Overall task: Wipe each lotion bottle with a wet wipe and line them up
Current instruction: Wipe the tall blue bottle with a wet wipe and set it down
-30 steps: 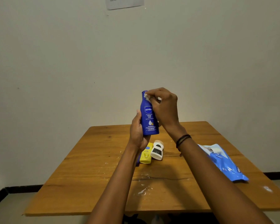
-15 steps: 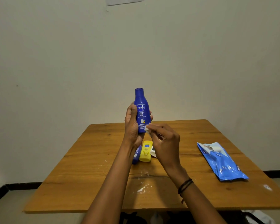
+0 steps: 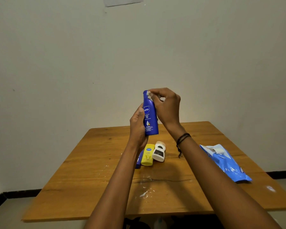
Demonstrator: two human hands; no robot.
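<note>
My left hand [image 3: 138,128] grips the lower body of a dark blue Nivea lotion bottle [image 3: 149,116], held upright above the wooden table [image 3: 92,179]. My right hand [image 3: 167,106] pinches a small white wet wipe [image 3: 149,95] against the bottle's cap and neck. On the table beneath lie a yellow bottle [image 3: 148,154], a white bottle with a dark label [image 3: 159,153], and another blue bottle [image 3: 138,160] mostly hidden behind my left forearm.
A blue wet-wipe pack [image 3: 226,162] lies open on the right side of the table. White smears [image 3: 145,190] mark the wood near the front. A pale wall stands close behind the table; a paper sheet [image 3: 122,1] hangs at the top.
My right hand with the wipe moved from the bottle's lower body up to its cap. The left hand kept hold of the bottle.
</note>
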